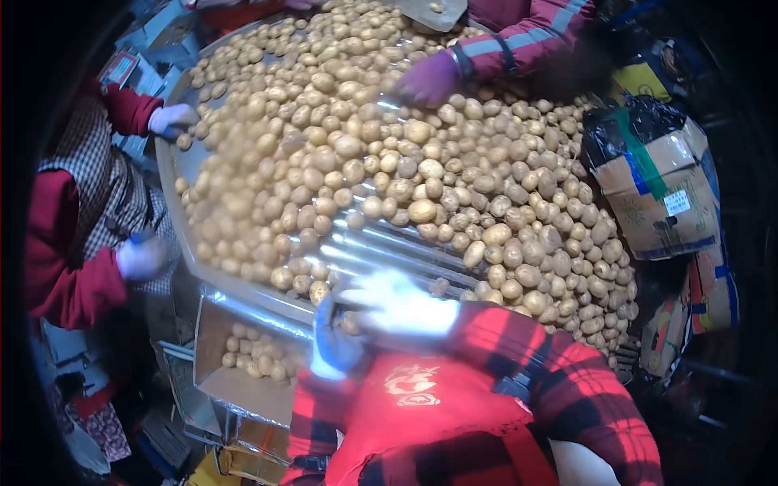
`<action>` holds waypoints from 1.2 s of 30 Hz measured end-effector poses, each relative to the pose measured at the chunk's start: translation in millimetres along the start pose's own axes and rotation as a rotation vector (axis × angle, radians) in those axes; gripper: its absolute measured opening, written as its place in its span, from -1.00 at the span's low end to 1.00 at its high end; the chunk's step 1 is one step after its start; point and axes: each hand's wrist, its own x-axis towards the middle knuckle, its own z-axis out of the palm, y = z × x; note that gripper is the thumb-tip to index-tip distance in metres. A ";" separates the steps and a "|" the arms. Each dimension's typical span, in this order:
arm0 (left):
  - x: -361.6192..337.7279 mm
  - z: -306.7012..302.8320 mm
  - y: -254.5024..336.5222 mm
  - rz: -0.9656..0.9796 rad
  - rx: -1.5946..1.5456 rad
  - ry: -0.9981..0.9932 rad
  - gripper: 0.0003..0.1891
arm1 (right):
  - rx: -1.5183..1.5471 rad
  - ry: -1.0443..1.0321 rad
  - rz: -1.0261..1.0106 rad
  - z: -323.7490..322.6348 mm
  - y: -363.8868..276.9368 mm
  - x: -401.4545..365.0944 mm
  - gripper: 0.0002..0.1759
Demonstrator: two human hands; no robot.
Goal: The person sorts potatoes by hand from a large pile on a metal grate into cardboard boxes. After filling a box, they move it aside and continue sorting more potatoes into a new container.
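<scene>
Hundreds of small yellow potatoes [389, 146] are lying heaped across a wide, shiny metal bench [381, 247], covering it from the far edge down to the right edge. Only a strip of ribbed metal along the near edge and the left edge is showing bare, and that strip is the one open lane for moving.

Two other people are working at the bench. One in red sleeves and a checked apron [97, 186] is standing at the left edge, with one white-gloved hand [170, 117] touching the heap. Another, in a striped jacket, is reaching in from the far edge with a purple-gloved hand [425, 79].

Taped cartons [656, 202] are crowding the floor past the right edge. An open cardboard box [212, 324] is sitting below the near-left corner, holding only a thin layer of potatoes [251, 356]. Judging by that, the work is looking early, with nearly all the heap still on the bench.

At the near edge, the wearer's red plaid sleeves are reaching forward. The right hand [401, 306], gloved and blurred, is appearing open and flat over the bare metal. The left hand [332, 344], in a blue glove, is hanging at the bench lip; whether it is gripping anything I cannot tell. Loose potatoes [318, 290] are lying just beside both.
</scene>
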 end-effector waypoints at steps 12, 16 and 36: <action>46.6 28.7 44.1 -0.783 -1.073 0.049 -0.48 | -0.798 -0.273 0.346 -15.2 24.1 -49.2 -0.19; 53.1 11.8 60.4 -0.755 -0.927 0.078 -0.49 | -0.693 -0.040 0.267 -81.6 29.2 -33.4 -0.63; 57.8 75.4 63.7 -0.048 -0.061 -0.499 -0.41 | -0.420 0.109 0.899 -134.6 81.4 7.4 -0.32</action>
